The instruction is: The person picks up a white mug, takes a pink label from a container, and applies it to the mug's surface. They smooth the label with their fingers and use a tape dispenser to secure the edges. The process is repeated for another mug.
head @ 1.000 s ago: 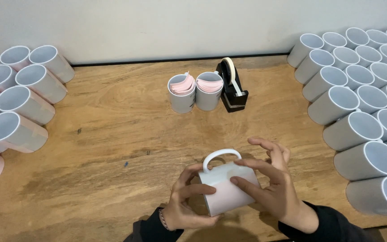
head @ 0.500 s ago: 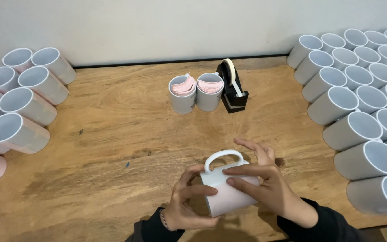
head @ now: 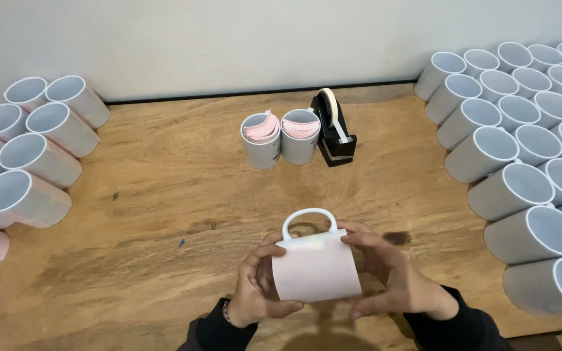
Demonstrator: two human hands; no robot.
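Both hands hold one white mug (head: 308, 222) just above the near middle of the wooden table (head: 183, 175), its handle pointing away from me. A pale pink sheet (head: 317, 270) covers the side of the mug that faces me. My left hand (head: 255, 286) grips the mug's left side, thumb on the sheet's lower edge. On the right side my right hand (head: 395, 276) presses the sheet against the mug with its fingers.
Two white mugs (head: 280, 138) stuffed with pink sheets stand at the back centre, beside a black tape dispenser (head: 334, 127). Several white mugs lie stacked on their sides at the right (head: 521, 156) and at the left (head: 30, 153), some on the left wrapped in pink.
The pink sheet now lies flat over the mug's near side. My right hand has drawn in from spread fingers and closed against the mug.
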